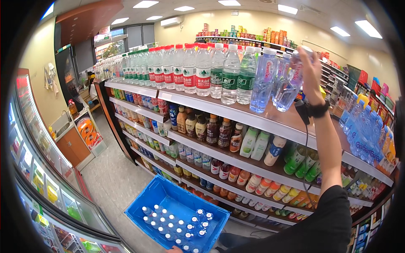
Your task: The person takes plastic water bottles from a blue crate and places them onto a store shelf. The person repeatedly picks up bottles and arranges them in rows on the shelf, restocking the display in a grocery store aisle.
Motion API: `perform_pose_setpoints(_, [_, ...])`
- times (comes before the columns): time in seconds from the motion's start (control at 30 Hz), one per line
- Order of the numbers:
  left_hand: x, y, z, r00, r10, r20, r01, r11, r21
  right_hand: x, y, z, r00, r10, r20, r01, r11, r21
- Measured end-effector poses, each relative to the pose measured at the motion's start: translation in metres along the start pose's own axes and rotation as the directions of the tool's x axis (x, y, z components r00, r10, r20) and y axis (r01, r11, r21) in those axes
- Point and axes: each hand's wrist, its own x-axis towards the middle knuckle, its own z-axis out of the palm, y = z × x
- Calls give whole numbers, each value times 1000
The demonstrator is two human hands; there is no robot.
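My right hand [309,74] is raised over the top shelf and grips a clear Ganten water bottle [284,96] near its white cap. The bottle leans slightly, its base close to the shelf board [286,118]. Just left of it stands another Ganten bottle [262,85], upright at the front edge. Only a bit of my left hand [174,250] shows at the bottom rim of the picture, by the near side of a blue plastic crate [164,186]. Several white-capped water bottles [171,225] stand inside that crate. What my left fingers touch is cut off.
Rows of red-label water bottles [189,71] line the top shelf leftward, beside green-label bottles [230,80]. Large blue Ganten bottles [364,126] stand at right. Bottled drinks [224,132] fill the lower shelves. A glass-door drinks fridge [60,193] flanks the grey floor [107,167] on the left.
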Motion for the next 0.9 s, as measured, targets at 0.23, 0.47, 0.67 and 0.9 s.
perform_pose_setpoints(0.23, [12, -11, 10, 997, 78, 24, -81, 991, 110, 22, 72, -23, 964, 232, 130, -205, 960, -194])
perform_pose_setpoints(0.47, [0, -4, 3, 998, -12, 63, 4, 992, 124, 17, 67, -48, 915, 252, 317, 59, 693, -719])
perform_pose_setpoints(0.67, [1, 2, -3, 995, -32, 96, 17, 987, 160, 27, 76, -50, 893, 343, 291, -40, 704, -709])
perform_pose_setpoints(0.9, [3, 1, -4, 999, -16, 37, 14, 998, 67, 33, 91, -40, 903, 356, 241, -62, 663, -746])
